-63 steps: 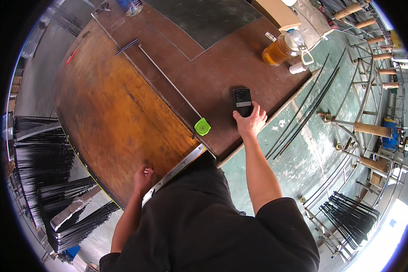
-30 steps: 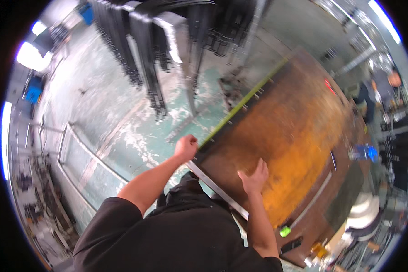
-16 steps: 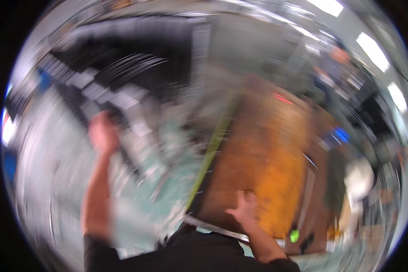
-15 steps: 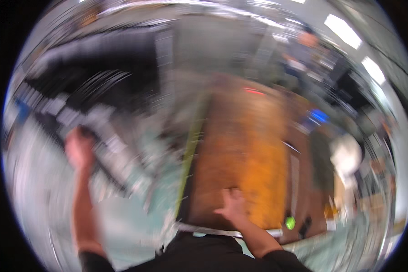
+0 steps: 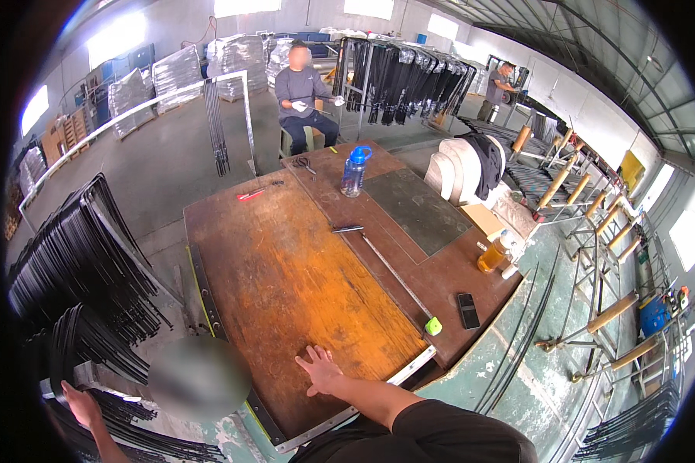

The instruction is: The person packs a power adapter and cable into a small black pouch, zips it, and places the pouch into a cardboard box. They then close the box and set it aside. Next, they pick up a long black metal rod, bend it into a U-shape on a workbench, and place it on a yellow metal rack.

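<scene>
My right hand (image 5: 320,372) lies flat near the close edge of a worn orange-brown tabletop (image 5: 301,285), its fingers spread and nothing in them. At the far lower left, my left hand (image 5: 83,405) is against a bundle of thin black rods (image 5: 93,343) hanging bent over a support. Its fingers are partly hidden there, so whether they grip a rod does not show. A green-ended tape measure (image 5: 433,326) lies extended along the table to my right, with a black phone (image 5: 468,311) close by.
A blue-capped bottle (image 5: 354,171), red-handled tool (image 5: 256,193) and amber bottle (image 5: 494,253) are on the table. Beyond it sits a person (image 5: 305,96) in white gloves. More rods (image 5: 85,255) hang at left; a padded chair (image 5: 465,170) stands right. A blurred grey patch (image 5: 199,378) hides part of the near left.
The view has swung leftward-to-rightward and sharpened from heavy blur, now taking in more of the right side. My right hand remains on the tabletop; my left stays by the rods, lower in view.
</scene>
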### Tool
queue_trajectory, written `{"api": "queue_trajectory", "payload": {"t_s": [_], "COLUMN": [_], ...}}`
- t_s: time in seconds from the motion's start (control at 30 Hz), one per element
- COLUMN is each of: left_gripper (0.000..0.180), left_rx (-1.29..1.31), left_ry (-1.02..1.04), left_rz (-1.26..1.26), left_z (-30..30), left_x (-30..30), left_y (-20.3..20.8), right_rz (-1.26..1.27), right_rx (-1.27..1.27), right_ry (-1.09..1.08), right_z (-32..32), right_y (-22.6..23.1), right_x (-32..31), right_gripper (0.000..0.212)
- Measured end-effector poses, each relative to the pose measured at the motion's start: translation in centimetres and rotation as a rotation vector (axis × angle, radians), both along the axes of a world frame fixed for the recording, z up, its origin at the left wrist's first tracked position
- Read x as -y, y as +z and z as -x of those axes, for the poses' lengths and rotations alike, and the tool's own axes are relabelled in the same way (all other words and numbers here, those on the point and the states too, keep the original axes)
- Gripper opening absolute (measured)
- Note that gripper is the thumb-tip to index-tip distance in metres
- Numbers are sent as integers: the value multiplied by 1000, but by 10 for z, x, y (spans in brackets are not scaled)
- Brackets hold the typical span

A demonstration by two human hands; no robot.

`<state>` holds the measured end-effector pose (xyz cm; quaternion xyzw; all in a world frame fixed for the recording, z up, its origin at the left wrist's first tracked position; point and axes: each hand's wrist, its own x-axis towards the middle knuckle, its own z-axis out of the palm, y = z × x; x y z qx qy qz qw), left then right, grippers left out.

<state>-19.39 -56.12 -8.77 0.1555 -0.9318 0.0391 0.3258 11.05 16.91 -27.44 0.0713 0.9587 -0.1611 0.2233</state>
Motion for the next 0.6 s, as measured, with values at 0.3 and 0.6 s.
{"api": "queue_trajectory", "payload": {"t_s": [0.3, 0.6], "left_gripper": [39, 41], "left_rx": [-146, -132], "left_ry": [-60, -651], "left_rz": [-464, -619], "left_z": [30, -71], "left_x": [3, -49], "left_y": [47, 36], "right_rz": [22, 388], "right_rx": [-58, -258], "right_ry": [8, -163], "right_z": [-7, 21], "right_y": [2, 3], "right_x": [-2, 14], "right_gripper": [132, 81]}}
